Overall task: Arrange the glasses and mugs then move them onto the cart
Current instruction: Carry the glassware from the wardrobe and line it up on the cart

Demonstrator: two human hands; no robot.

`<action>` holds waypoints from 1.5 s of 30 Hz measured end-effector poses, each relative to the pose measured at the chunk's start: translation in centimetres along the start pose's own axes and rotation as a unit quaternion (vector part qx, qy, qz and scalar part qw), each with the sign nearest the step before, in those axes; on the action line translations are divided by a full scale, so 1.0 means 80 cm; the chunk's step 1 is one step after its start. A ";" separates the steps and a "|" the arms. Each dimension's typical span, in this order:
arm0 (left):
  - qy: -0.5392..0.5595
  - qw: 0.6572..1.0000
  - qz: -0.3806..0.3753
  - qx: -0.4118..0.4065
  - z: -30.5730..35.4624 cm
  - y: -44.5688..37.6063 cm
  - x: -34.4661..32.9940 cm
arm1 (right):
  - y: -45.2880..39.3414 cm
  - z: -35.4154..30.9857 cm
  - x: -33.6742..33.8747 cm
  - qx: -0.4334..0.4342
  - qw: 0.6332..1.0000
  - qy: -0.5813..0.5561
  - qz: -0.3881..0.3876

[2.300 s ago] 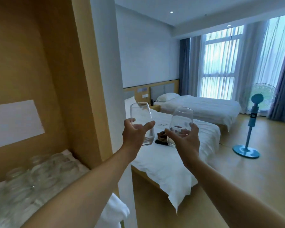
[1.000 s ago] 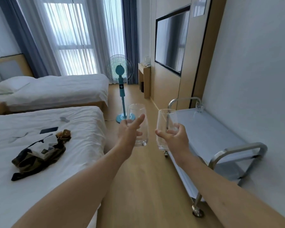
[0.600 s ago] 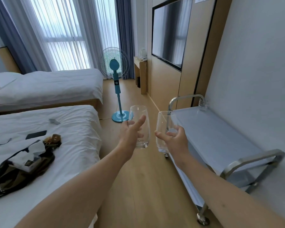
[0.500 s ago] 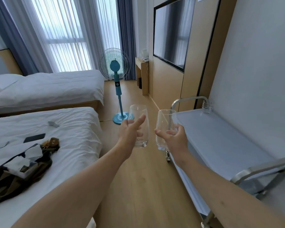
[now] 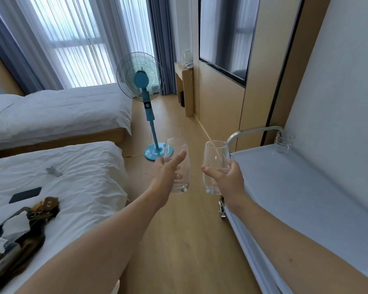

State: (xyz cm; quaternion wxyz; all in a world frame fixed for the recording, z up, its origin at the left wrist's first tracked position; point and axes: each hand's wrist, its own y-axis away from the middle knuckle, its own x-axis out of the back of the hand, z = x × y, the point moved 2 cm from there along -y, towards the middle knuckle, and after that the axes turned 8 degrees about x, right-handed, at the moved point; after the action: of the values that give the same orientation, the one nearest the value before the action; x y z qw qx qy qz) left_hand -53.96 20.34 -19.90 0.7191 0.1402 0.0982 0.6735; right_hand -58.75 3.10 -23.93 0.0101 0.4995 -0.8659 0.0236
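My left hand (image 5: 167,168) grips a clear stemless glass (image 5: 178,183) upright, thumb across its front. My right hand (image 5: 227,177) holds a second clear glass (image 5: 213,153) the same way, just left of the cart's near corner. Both glasses hang in the air over the wooden floor. The cart (image 5: 289,194) stands along the right wall, with a pale blue top and a metal handle rail (image 5: 255,130). One small clear glass (image 5: 283,142) sits on the cart's far right corner.
A white bed (image 5: 77,172) at my left carries a dark bundle (image 5: 19,225), a phone and a small remote. A blue standing fan (image 5: 146,98) stands ahead in the aisle. A second bed, curtains, a wall television and a small desk lie beyond.
I have turned from the shelf of glasses toward the room and moved closer to the cart. Both hands keep the same hold on their glasses; the cart now fills more of the right side.
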 end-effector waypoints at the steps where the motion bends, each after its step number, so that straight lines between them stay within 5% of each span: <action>1: 0.000 1.000 -0.004 0.005 0.002 -0.013 -0.006 | -0.011 0.005 0.001 -0.005 1.000 0.005 0.001; 16: -0.087 0.986 -0.126 0.063 0.012 -0.245 -0.079 | -0.172 0.079 -0.017 -0.092 0.986 0.027 0.134; 26: -0.149 0.950 -0.226 0.156 -0.056 -0.406 -0.101 | -0.208 0.174 -0.076 -0.211 0.944 0.060 0.246; 35: -0.231 0.902 -0.309 0.196 -0.127 -0.449 -0.142 | -0.193 0.244 -0.083 -0.290 0.902 0.029 0.318; 45: -0.285 0.884 -0.302 0.216 -0.170 -0.485 -0.212 | -0.227 0.323 -0.051 -0.328 0.883 -0.053 0.331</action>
State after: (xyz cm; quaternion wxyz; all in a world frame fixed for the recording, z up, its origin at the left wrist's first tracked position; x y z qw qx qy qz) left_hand -23.18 2.31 -46.51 0.8365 0.4419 0.0698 0.3166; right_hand -40.80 -3.77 -49.30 0.1193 0.1527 -0.9383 -0.2863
